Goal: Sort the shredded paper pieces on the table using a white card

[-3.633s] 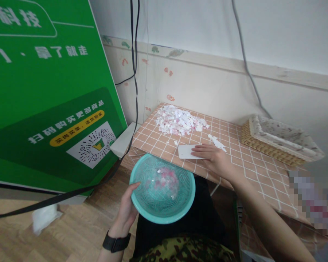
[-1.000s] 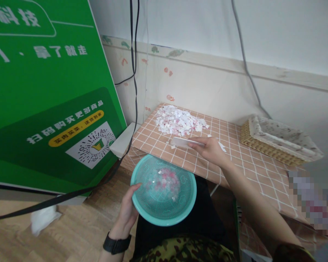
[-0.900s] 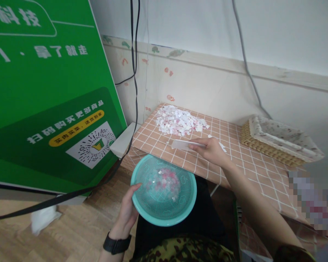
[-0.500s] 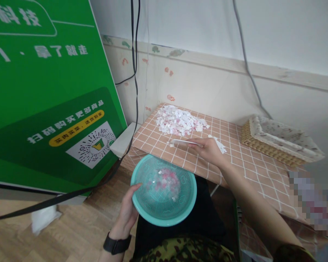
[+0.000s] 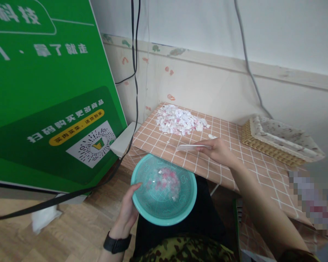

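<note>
My left hand grips the rim of a turquoise plastic colander over my lap, just below the table's near edge. Inside the colander lie pink and white paper scraps. Above the checked tablecloth, my right hand pinches a flat, thin white card, held nearly level and pointing left. Behind the card, a heap of small white and pink paper pieces is spread on the cloth. A few more white scraps show just past my right fingers, partly hidden by the hand.
A fabric-lined wicker basket stands at the table's right against the wall. Black cables hang at the left, beside a green panel with white lettering. A white bag lies on the wooden floor.
My right hand and the white card have moved right and slightly toward me, away from the heap's near edge. My left hand and the colander stay where they were.
</note>
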The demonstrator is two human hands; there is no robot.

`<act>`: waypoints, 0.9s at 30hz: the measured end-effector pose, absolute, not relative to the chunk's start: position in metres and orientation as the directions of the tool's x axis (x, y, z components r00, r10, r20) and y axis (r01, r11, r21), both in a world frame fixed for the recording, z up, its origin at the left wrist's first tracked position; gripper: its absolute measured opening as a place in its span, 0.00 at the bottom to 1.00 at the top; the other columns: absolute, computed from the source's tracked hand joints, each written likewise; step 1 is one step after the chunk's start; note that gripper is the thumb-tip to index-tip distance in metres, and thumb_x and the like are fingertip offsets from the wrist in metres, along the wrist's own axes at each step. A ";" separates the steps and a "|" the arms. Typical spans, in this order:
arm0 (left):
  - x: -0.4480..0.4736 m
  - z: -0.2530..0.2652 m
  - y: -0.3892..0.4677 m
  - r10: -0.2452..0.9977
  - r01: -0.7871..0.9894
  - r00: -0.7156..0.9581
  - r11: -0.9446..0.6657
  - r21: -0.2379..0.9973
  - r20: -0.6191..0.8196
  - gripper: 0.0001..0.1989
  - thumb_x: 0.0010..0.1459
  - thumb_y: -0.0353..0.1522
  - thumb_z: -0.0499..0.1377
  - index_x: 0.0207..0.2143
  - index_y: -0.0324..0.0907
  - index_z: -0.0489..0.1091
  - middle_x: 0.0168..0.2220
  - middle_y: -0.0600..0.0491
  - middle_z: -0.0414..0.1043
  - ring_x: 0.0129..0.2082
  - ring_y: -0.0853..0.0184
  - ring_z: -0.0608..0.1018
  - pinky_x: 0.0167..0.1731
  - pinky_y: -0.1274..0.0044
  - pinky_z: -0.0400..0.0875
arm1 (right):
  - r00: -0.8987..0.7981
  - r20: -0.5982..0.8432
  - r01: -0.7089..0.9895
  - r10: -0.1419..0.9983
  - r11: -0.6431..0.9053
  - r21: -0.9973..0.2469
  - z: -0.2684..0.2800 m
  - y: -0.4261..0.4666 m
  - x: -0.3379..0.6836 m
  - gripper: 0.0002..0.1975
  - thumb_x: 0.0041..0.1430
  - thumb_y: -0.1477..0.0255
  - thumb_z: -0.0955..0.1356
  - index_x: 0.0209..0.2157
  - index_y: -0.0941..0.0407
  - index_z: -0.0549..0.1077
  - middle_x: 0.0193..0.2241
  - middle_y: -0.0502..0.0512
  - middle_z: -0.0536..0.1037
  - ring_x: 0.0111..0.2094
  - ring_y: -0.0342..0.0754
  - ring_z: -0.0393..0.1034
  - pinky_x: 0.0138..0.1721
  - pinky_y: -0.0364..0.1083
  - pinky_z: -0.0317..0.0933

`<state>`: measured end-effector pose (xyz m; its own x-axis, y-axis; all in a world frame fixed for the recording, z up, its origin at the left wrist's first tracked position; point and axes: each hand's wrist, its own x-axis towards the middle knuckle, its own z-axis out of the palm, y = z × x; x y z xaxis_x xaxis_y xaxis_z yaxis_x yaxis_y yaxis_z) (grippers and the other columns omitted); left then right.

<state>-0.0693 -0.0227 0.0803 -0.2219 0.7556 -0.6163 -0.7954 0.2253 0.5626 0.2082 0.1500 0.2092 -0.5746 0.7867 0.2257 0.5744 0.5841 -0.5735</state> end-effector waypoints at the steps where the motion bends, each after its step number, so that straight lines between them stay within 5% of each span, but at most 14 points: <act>1: -0.069 0.080 -0.023 0.757 -0.794 -0.225 0.224 0.566 -0.614 0.06 0.43 0.30 0.64 0.27 0.35 0.76 0.25 0.50 0.78 0.25 0.65 0.77 0.30 0.74 0.72 | -0.566 0.226 0.598 0.793 0.583 -0.550 0.212 0.150 0.209 0.10 0.57 0.67 0.65 0.37 0.53 0.77 0.31 0.51 0.80 0.29 0.46 0.73 0.29 0.44 0.63; 7: -0.069 0.079 -0.022 0.760 -0.782 -0.234 0.224 0.582 -0.606 0.08 0.43 0.31 0.65 0.28 0.35 0.75 0.26 0.50 0.78 0.25 0.63 0.77 0.31 0.73 0.71 | -0.467 0.308 0.747 0.829 0.556 -0.364 0.219 0.143 0.209 0.12 0.57 0.65 0.63 0.35 0.55 0.76 0.25 0.52 0.78 0.23 0.45 0.70 0.25 0.44 0.58; 17: -0.068 0.079 -0.022 0.766 -0.785 -0.226 0.223 0.578 -0.602 0.07 0.43 0.30 0.65 0.27 0.35 0.76 0.26 0.49 0.78 0.25 0.64 0.77 0.30 0.73 0.72 | -0.446 0.344 0.627 0.826 0.563 -0.539 0.209 0.135 0.200 0.13 0.58 0.63 0.63 0.38 0.53 0.76 0.35 0.51 0.79 0.30 0.46 0.73 0.29 0.44 0.63; 27: -0.067 0.081 -0.022 0.768 -0.796 -0.193 0.242 0.555 -0.611 0.07 0.45 0.30 0.64 0.29 0.35 0.76 0.27 0.50 0.79 0.26 0.64 0.77 0.31 0.74 0.72 | -0.458 0.302 0.692 0.836 0.549 -0.469 0.207 0.134 0.213 0.13 0.58 0.65 0.63 0.39 0.54 0.76 0.34 0.53 0.79 0.29 0.47 0.73 0.29 0.44 0.62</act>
<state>-0.0672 -0.0221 0.0812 -0.1931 0.7677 -0.6110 -0.7957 0.2419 0.5554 0.2132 0.1343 0.2070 -0.4580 0.8361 0.3019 0.6920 0.5486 -0.4692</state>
